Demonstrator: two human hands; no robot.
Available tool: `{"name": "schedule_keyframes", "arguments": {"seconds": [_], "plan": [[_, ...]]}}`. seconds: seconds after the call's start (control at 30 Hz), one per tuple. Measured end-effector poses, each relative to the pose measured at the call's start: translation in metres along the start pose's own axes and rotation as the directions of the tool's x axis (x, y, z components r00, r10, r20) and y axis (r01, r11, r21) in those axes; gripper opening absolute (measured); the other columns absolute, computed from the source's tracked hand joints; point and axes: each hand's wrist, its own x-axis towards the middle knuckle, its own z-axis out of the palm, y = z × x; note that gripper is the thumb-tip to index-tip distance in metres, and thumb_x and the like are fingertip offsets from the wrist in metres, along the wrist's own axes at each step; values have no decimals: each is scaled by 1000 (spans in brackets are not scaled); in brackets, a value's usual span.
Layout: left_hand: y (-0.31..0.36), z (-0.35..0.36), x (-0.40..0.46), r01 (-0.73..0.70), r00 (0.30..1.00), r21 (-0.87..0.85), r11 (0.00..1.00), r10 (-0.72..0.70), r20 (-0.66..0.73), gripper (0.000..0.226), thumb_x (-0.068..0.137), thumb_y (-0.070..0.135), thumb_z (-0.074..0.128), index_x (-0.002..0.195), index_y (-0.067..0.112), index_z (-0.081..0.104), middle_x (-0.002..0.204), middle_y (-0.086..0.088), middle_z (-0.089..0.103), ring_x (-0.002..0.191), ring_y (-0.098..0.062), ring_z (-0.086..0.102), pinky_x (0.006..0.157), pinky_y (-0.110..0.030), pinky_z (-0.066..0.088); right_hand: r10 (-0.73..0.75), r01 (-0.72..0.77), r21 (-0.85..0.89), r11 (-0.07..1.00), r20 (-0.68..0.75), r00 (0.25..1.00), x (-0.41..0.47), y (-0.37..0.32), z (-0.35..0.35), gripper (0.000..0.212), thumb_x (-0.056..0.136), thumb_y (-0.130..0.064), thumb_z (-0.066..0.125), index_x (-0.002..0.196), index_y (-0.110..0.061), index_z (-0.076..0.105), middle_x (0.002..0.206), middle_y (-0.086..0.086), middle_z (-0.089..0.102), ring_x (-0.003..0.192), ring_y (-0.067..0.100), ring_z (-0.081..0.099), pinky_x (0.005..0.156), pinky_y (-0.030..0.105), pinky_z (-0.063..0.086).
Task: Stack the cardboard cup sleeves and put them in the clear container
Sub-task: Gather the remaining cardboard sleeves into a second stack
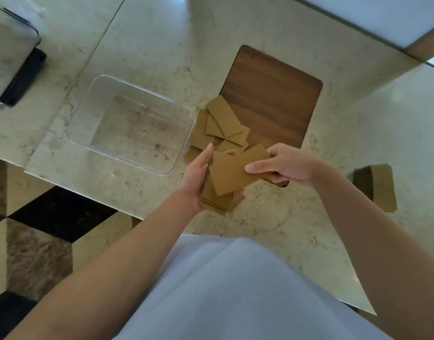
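Observation:
My left hand [197, 176] holds a small stack of flat brown cardboard sleeves [218, 200] above the marble counter. My right hand [288, 166] pinches one more sleeve [248, 168] and lays it over the top of that stack. Just beyond my hands, a loose pile of several sleeves [221, 126] lies scattered between the clear container and the wooden board. The clear container [93, 99] stands to the left of the pile, with no sleeves in it.
A dark wooden board [272, 99] lies right of the pile. Another bundle of sleeves [380, 187] sits at the counter's right side. A metal appliance with a black base [17, 69] stands far left. The counter edge [88, 196] runs near my left arm.

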Motion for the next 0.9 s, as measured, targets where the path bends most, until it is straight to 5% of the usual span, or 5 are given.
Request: {"name": "schedule_keyframes", "arguments": {"seconds": [0.13, 0.3, 0.53, 0.67, 0.9], "plan": [[-10, 3, 0, 74, 996, 144, 987, -80, 38, 70, 91, 63, 66, 139, 13, 63, 122, -21, 69, 101, -36, 71, 82, -51, 60, 40, -53, -258, 965, -58, 998, 10, -11, 9, 38, 73, -56, 87, 76, -19, 79, 57, -12, 62, 46, 7, 53, 51, 16, 36], [-18, 5, 6, 147, 986, 48, 988, -150, 79, 82, 83, 77, 63, 132, 12, 68, 105, -14, 71, 91, -31, 71, 73, -43, 60, -17, -142, -603, 785, -249, 968, 33, -14, 29, 53, 66, -74, 78, 94, -30, 67, 79, -14, 73, 72, 0, 66, 60, 23, 46], [-3, -1, 18, 48, 999, -115, 992, -48, 3, 65, 91, 74, 53, 119, 20, 75, 104, -12, 67, 86, -21, 67, 66, -33, 59, -43, -113, -335, 936, -426, 904, 59, -16, 22, 61, 81, -77, 62, 118, -28, 64, 110, -8, 70, 95, 8, 69, 77, 30, 53], [6, -6, 23, 6, 998, -184, 983, -18, -63, 52, 94, 70, 55, 122, 28, 64, 102, -16, 64, 84, -28, 66, 66, -40, 61, -100, -150, -324, 934, -641, 761, 89, -23, 4, 50, 93, -55, 66, 123, -16, 61, 116, 0, 63, 107, 19, 61, 84, 32, 46], [14, -15, 27, -9, 987, -178, 984, -20, -161, 55, 95, 69, 53, 129, 29, 66, 104, -18, 68, 85, -31, 70, 69, -42, 61, -48, -309, -336, 890, -742, 669, 147, -46, 1, 74, 80, -60, 77, 135, -17, 54, 139, 8, 51, 130, 31, 49, 107, 49, 42]]}}
